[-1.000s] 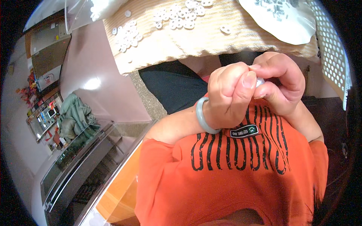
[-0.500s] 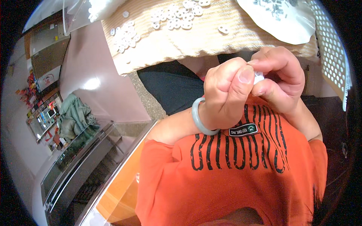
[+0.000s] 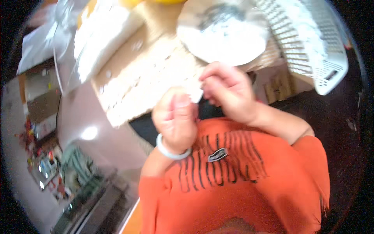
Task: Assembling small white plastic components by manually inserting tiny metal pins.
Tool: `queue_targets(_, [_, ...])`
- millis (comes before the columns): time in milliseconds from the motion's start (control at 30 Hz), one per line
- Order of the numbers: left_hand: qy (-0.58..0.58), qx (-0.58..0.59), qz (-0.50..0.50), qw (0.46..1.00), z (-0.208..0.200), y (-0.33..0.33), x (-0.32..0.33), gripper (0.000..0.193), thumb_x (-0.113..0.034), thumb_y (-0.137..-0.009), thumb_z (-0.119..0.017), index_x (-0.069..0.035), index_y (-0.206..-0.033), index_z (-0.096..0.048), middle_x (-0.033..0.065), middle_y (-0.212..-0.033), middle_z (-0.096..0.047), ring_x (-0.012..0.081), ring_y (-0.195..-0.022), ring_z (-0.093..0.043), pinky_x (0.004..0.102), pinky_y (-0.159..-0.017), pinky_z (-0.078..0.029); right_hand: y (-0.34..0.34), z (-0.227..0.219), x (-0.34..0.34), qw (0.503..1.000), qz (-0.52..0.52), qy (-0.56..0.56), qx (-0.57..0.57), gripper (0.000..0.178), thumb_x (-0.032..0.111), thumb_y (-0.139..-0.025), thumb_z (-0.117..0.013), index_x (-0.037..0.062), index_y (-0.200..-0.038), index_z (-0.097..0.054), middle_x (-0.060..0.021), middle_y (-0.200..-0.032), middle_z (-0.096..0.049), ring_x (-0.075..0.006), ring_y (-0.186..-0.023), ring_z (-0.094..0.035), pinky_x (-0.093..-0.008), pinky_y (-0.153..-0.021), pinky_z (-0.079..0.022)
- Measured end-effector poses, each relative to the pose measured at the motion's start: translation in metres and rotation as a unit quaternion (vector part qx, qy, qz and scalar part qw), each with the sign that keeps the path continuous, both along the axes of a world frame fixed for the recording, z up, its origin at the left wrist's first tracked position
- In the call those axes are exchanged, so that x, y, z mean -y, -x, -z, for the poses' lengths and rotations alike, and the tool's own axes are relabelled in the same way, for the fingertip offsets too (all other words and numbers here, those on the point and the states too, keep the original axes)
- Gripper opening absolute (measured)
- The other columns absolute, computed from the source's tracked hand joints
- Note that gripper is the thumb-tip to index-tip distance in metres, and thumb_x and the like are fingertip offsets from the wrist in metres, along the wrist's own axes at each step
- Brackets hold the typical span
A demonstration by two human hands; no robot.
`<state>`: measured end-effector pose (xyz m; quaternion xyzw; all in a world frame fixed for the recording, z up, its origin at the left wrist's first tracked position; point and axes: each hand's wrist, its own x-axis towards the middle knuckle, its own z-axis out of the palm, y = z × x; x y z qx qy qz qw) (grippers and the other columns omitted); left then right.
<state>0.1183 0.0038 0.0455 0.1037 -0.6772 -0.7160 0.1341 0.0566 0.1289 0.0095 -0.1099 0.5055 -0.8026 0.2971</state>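
Note:
My left hand (image 3: 175,119), with a pale bangle (image 3: 171,153) at the wrist, is closed with its thumb over a small white piece (image 3: 196,95). The piece sticks out toward my other hand, its shape smeared by motion. Close by on the right, my right hand (image 3: 230,95) is pinched, its fingertips next to the piece; whatever they hold cannot be made out. Beyond both hands, small white pieces (image 3: 136,87) are scattered over a light striped cloth (image 3: 117,119), blurred into the bright surface.
A round white dish (image 3: 237,56) holding small dark grey bits stands beyond my right hand. Right of it is a white perforated basket (image 3: 331,80) with white contents. Clear plastic bags with white stuff (image 3: 103,37) lie at the far left. Something yellow (image 3: 167,1) shows at the top edge.
The view has swung, bringing more of the dish and basket into sight. My hands have drawn slightly apart and appear further left, with the white piece staying at my left fingers.

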Motion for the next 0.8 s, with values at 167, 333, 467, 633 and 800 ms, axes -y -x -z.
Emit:
queue_targets(167, [0.153,-0.074,0.081,0.982,-0.021,0.058,-0.018,0.02,-0.009,-0.09,-0.048,0.002,-0.073,-0.054,0.0043,-0.058,-0.049,0.0097,-0.051,-0.046,0.0248,-0.047,-0.037,-0.002,0.003,0.003,0.956,-0.024,-0.136,-0.259,0.011,0.007,-0.079,-0.056,0.0022,-0.089,-0.056,-0.0158,-0.084,-0.06,-0.0269,-0.08,-0.059,-0.0349,-0.068,-0.046])
queue_targets(333, [0.174,-0.166,0.229,0.943,-0.044,0.13,-0.077,0.021,-0.016,-0.088,-0.051,0.001,-0.077,-0.057,0.0166,-0.066,-0.057,0.0329,-0.056,-0.053,0.0369,-0.053,-0.042,-0.014,-0.002,0.006,0.947,-0.061,-0.103,-0.297,0.025,0.018,-0.081,-0.058,0.0044,-0.101,-0.056,-0.0182,-0.097,-0.059,-0.0325,-0.09,-0.058,-0.0392,-0.079,-0.044])
queue_targets(467, [0.33,-0.197,0.229,0.894,-0.038,0.154,-0.086,0.018,-0.013,-0.087,-0.055,0.003,-0.092,-0.061,0.0105,-0.076,-0.063,0.014,-0.067,-0.059,0.0256,-0.062,-0.047,-0.002,-0.018,-0.004,0.931,-0.135,-0.185,-0.285,0.024,0.024,-0.081,-0.057,0.0056,-0.097,-0.058,-0.0167,-0.094,-0.06,-0.0358,-0.087,-0.057,-0.0429,-0.079,-0.045])
queue_targets(633, [0.337,-0.09,0.132,0.928,-0.02,0.111,-0.023,0.011,-0.006,-0.083,-0.061,0.003,-0.088,-0.063,0.0049,-0.073,-0.062,0.0092,-0.067,-0.058,0.0222,-0.062,-0.047,-0.009,0.001,0.001,0.902,-0.128,-0.2,-0.361,0.017,0.017,-0.076,-0.06,0.0015,-0.082,-0.058,-0.0177,-0.082,-0.06,-0.0355,-0.078,-0.058,-0.0428,-0.07,-0.047])
queue_targets(800, [0.301,0.021,-0.081,0.95,0.011,0.047,0.063,0.009,-0.007,-0.082,-0.062,0.001,-0.077,-0.061,0.0045,-0.063,-0.057,0.008,-0.057,-0.049,0.0232,-0.051,-0.04,-0.006,0.003,-0.006,0.884,-0.107,-0.195,-0.412,0.02,0.015,-0.073,-0.065,0.0021,-0.083,-0.052,-0.0142,-0.073,-0.055,-0.0328,-0.07,-0.057,-0.0396,-0.061,-0.046])
